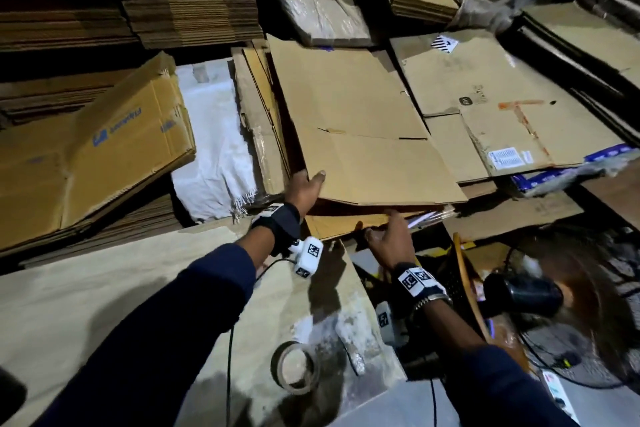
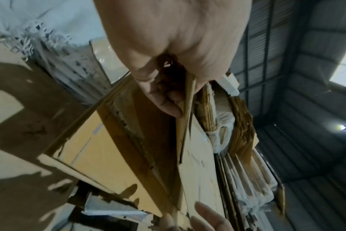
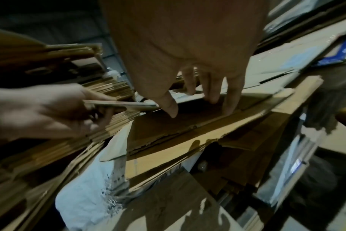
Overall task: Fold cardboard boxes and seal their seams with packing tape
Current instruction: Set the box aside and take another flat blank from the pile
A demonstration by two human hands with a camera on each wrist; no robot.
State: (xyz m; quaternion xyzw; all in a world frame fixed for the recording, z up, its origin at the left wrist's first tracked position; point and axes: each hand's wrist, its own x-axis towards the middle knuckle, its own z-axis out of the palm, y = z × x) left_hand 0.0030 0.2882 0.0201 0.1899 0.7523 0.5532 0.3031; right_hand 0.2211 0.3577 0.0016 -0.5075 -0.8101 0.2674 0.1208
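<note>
Step in hand: we judge it the picking of a blank, folding and taping not yet begun.

Flattened cardboard box [image 1: 363,135]: top of the pile ahead of both hands.

Left hand [image 1: 304,189]: we pinch its near corner, thumb on top, fingers beneath.

Right hand [image 1: 389,241]: fingers [image 3: 232,96] straight and slightly spread, tips on the pile's edge just under the lifted sheet.

Tape roll [image 1: 296,367]: behind our wrists, untouched.

Next: draw the sheet clear; the right hand must take hold too.
</note>
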